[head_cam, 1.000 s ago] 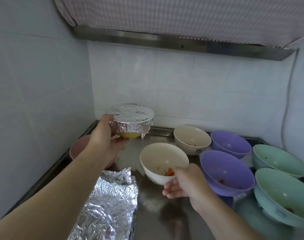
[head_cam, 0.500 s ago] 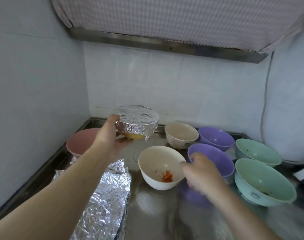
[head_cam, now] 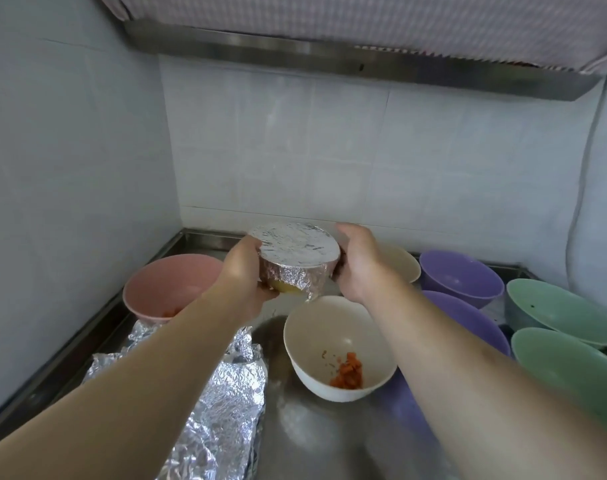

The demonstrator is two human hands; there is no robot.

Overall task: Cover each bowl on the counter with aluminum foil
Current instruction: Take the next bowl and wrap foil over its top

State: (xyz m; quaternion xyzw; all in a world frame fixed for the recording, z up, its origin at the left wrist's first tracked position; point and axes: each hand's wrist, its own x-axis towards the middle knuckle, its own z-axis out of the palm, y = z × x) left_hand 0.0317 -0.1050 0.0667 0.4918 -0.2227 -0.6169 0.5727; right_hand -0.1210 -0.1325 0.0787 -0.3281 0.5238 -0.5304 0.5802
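Note:
A yellow bowl wrapped in aluminum foil (head_cam: 295,258) is held in the air above the steel counter (head_cam: 315,441). My left hand (head_cam: 241,271) grips its left side and underside. My right hand (head_cam: 359,263) curls round its right side. Below it stands an uncovered white bowl (head_cam: 340,348) with orange bits inside. A crumpled sheet of foil (head_cam: 222,410) lies on the counter at the lower left, partly under my left forearm.
An uncovered pink bowl (head_cam: 170,289) sits in the left corner. Another white bowl (head_cam: 400,265), two purple bowls (head_cam: 461,278) and two green bowls (head_cam: 558,310) crowd the right side. Tiled walls close the back and left; a hood hangs overhead.
My right hand left the white bowl's rim and rose to the right side of the foil-covered bowl. The left hand tilted that bowl toward me.

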